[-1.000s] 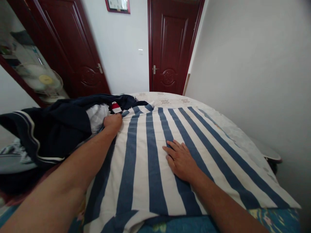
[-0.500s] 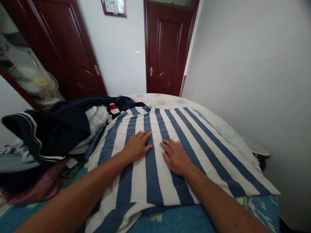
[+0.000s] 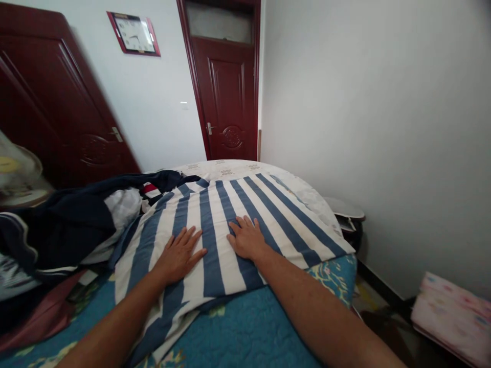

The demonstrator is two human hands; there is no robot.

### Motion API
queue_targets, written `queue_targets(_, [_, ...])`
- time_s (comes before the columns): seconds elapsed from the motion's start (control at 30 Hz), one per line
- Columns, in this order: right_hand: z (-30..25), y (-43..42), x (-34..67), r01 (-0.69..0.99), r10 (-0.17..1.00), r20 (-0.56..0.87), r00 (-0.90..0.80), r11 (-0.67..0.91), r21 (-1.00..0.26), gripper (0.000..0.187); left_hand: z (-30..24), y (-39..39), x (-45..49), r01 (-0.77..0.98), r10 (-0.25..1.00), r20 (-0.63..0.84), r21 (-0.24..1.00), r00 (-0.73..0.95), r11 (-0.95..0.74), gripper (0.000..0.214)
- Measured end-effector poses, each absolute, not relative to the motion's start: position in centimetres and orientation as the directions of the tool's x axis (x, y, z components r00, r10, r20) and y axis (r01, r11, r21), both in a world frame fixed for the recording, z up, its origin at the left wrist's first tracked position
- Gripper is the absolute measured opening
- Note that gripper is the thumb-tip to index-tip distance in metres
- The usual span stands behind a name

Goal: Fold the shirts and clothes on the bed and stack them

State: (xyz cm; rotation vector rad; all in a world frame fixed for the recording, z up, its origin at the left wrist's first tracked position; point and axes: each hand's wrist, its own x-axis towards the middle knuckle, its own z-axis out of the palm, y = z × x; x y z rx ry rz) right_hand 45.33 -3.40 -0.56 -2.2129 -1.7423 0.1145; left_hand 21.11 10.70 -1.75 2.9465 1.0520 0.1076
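A blue-and-white striped garment (image 3: 226, 225), perhaps a shirt, lies spread out in front of me, its near left corner rumpled with a fold. My left hand (image 3: 180, 255) rests flat on its left half, fingers spread. On the stripes a little to the right, my right hand (image 3: 247, 237) lies palm down with its fingers apart. Neither hand grips the cloth. Under the garment's near edge shows a teal flowered quilted cover (image 3: 245, 327), and its far part reaches over a white patterned cloth (image 3: 230, 167).
Dark and white clothes (image 3: 72, 225) are heaped at the left, with a reddish-pink cloth (image 3: 42, 317) below them. A pink box-like item (image 3: 452, 317) stands low at the right. Beyond the far edge are red-brown doors (image 3: 226, 97) and a wall clock (image 3: 134, 35).
My view has swung to the right, so the pink item now shows. Both hands stay flat on the striped garment; the left has shifted toward its left side and the gap between them is wider.
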Motion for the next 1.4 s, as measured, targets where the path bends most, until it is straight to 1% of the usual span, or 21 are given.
queue_targets(0.1, [-0.4,-4.2,45.6,0.926,0.955,0.108,0.275,-0.233,-0.296,0.062,-1.5,9.6,19.5,0.616,0.619,0.026,0.071,0.785,-0.785,0.075])
queue_targets(0.17, [-0.4,-5.0,45.7,0.93,0.961,0.086,0.264,-0.23,-0.286,0.063,-1.0,8.5,18.1,0.607,0.617,0.02,0.151,0.787,-0.78,0.075])
queue_targets(0.27, [-1.0,-6.3,46.1,0.942,0.964,0.101,0.247,-0.214,-0.259,0.061,-0.1,6.5,15.5,0.547,0.607,0.073,0.357,0.791,-0.757,0.074])
queue_targets(0.33, [-1.5,-7.0,46.4,0.952,0.966,0.14,0.215,-0.176,-0.252,0.058,0.4,5.1,13.3,0.51,0.639,0.097,0.516,0.763,-0.688,0.068])
queue_targets(0.4, [-1.6,-7.7,46.5,0.953,0.97,0.198,0.145,-0.083,-0.291,0.051,0.9,3.2,11.1,0.497,0.693,0.085,0.636,0.716,-0.591,0.06])
queue_targets(0.43, [-1.4,-8.2,46.4,0.943,0.967,0.234,0.098,-0.015,-0.332,0.047,1.0,2.2,10.1,0.493,0.714,0.082,0.669,0.695,-0.556,0.057])
queue_targets(0.5, [-0.6,-9.2,45.7,0.889,0.951,0.308,-0.022,0.16,-0.428,0.041,1.2,0.2,8.6,0.481,0.721,0.107,0.676,0.685,-0.558,0.053])
queue_targets(0.57, [0.6,-10.4,44.3,0.797,0.92,0.354,-0.171,0.34,-0.499,0.039,1.1,-1.5,7.7,0.457,0.682,0.169,0.625,0.712,-0.633,0.054])
queue_targets(0.6, [1.2,-10.9,43.5,0.754,0.902,0.354,-0.249,0.41,-0.514,0.04,1.0,-2.0,7.5,0.445,0.656,0.195,0.594,0.729,-0.67,0.054])
queue_targets(0.67, [1.9,-11.6,41.7,0.714,0.873,0.31,-0.377,0.487,-0.503,0.042,0.8,-2.6,7.5,0.433,0.627,0.216,0.557,0.749,-0.709,0.042])
queue_targets(0.73, [2.0,-11.5,40.2,0.731,0.87,0.252,-0.425,0.494,-0.472,0.033,0.8,-2.3,7.8,0.452,0.65,0.202,0.57,0.732,-0.686,0.029])
queue_targets(0.77, [1.7,-11.2,39.6,0.746,0.881,0.236,-0.41,0.473,-0.469,0.029,1.0,-1.9,8.1,0.466,0.676,0.183,0.597,0.714,-0.653,0.029])
queue_targets(0.83, [1.0,-10.2,39.0,0.773,0.923,0.226,-0.313,0.385,-0.504,0.031,1.4,-0.5,8.8,0.475,0.719,0.127,0.67,0.683,-0.57,0.033])
queue_targets(0.9, [0.2,-9.0,38.9,0.79,0.957,0.22,-0.187,0.28,-0.546,0.033,2.1,1.4,9.7,0.483,0.737,0.036,0.734,0.675,-0.478,0.038])
queue_targets(0.97, [-0.2,-8.0,39.0,0.799,0.968,0.231,-0.101,0.217,-0.561,0.033,2.8,3.5,10.7,0.521,0.742,-0.074,0.758,0.667,-0.393,0.044])
queue_targets(1.03, [-0.2,-7.8,39.2,0.783,0.961,0.266,-0.074,0.22,-0.581,0.034,3.3,5.4,11.6,0.577,0.752,-0.17,0.752,0.637,-0.318,0.047])
queue_targets(1.07, [0.0,-8.0,39.3,0.765,0.955,0.282,-0.091,0.248,-0.594,0.036,3.5,6.1,12.0,0.597,0.755,-0.202,0.747,0.623,-0.293,0.046])
queue_targets(1.13, [0.5,-8.7,39.4,0.723,0.935,0.299,-0.189,0.339,-0.602,0.048,3.6,7.0,12.4,0.61,0.764,-0.23,0.75,0.603,-0.255,0.042])
queue_targets(1.23, [1.4,-10.1,39.3,0.689,0.884,0.275,-0.379,0.468,-0.554,0.065,3.0,7.2,12.2,0.579,0.786,-0.232,0.793,0.572,-0.187,0.042])
queue_targets(1.33, [2.0,-10.8,38.8,0.717,0.859,0.221,-0.462,0.508,-0.478,0.071,2.4,6.6,11.8,0.551,0.809,-0.222,0.822,0.544,-0.145,0.041])
queue_targets(1.4, [2.1,-10.9,38.2,0.753,0.853,0.216,-0.476,0.522,-0.401,0.065,2.3,6.3,11.6,0.539,0.814,-0.193,0.826,0.547,-0.167,0.037])
